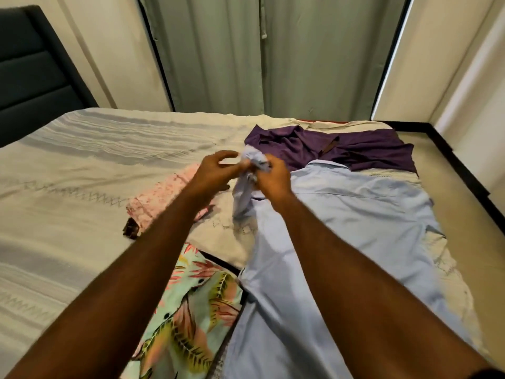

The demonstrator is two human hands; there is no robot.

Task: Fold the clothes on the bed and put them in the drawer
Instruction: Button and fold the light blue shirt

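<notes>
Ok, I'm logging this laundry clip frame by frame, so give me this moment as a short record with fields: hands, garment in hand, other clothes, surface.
left hand: left hand pinches the bunched sleeve end
right hand: right hand grips the same sleeve end
garment in hand: light blue button-up shirt, body spread flat on the bed, sleeve lifted
other clothes: purple crumpled garment beyond the shirt; pink patterned garment to its left; mint floral-print garment nearest the camera
surface: bed with cream textured cover
drawer: not in view

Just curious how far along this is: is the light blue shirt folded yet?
Not yet. The light blue shirt lies mostly spread on the bed, while both hands hold one bunched sleeve up.
</notes>
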